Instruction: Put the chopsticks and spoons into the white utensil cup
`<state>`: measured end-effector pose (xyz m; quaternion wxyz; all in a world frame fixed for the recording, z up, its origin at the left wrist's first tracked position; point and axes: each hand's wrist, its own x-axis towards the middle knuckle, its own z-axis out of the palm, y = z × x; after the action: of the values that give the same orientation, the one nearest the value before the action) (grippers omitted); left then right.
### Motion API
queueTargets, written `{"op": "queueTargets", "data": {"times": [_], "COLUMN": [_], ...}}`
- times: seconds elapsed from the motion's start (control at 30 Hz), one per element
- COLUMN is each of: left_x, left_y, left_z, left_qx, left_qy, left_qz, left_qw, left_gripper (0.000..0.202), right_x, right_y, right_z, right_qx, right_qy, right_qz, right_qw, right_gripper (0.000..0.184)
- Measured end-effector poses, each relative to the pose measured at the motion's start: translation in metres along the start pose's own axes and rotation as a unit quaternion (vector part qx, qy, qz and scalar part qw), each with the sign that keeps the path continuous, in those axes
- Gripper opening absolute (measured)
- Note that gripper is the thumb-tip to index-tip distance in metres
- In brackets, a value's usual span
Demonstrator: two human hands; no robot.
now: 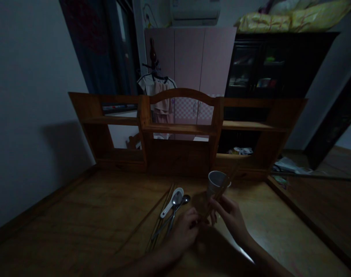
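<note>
My right hand [228,215] pinches a few wooden chopsticks [220,191], which slant up and away to the right, in front of a pale cup [211,188]. My left hand [186,229] is closed around their lower end, though its fingertips are partly hidden in the dim light. Left of the cup, a white spoon [167,209] lies on the wooden table [112,207]. One metal spoon [177,197] rests across it, and another metal spoon [186,199] is beside it. More chopsticks [163,211] lie alongside the spoons, partly behind my left forearm.
A wooden shelf unit [179,129] runs along the table's far edge, close behind the cup. A white wall [34,115] borders the left side, and a raised wooden edge [302,219] runs down the right. Pink cabinets [188,57] stand farther back.
</note>
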<state>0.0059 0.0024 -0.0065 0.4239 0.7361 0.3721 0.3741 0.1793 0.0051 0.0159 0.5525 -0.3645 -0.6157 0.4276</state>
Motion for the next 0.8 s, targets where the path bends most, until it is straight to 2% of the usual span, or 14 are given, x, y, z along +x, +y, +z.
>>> {"op": "queueTargets", "data": {"times": [0.2, 0.6, 0.8], "left_x": [0.0002, 0.0001, 0.0012], "left_y": [0.0039, 0.0058, 0.0036], "left_z": [-0.0022, -0.0027, -0.0016], "left_qx": [-0.067, -0.050, -0.071], "left_qy": [-0.012, -0.004, 0.004], "left_qz": [0.002, 0.018, -0.014], "left_qw": [0.998, 0.999, 0.997], "left_gripper": [0.025, 0.024, 0.021], "right_x": [0.0017, 0.0002, 0.0008], "right_y": [0.0006, -0.0013, -0.0002], "right_z": [0.0012, -0.0004, -0.0001], "right_qx": [-0.018, -0.025, -0.037], "right_qy": [-0.008, -0.002, -0.013], "right_qz": [0.002, 0.002, -0.007], "right_qw": [1.000, 1.000, 0.999], "right_gripper": [0.019, 0.021, 0.018]}}
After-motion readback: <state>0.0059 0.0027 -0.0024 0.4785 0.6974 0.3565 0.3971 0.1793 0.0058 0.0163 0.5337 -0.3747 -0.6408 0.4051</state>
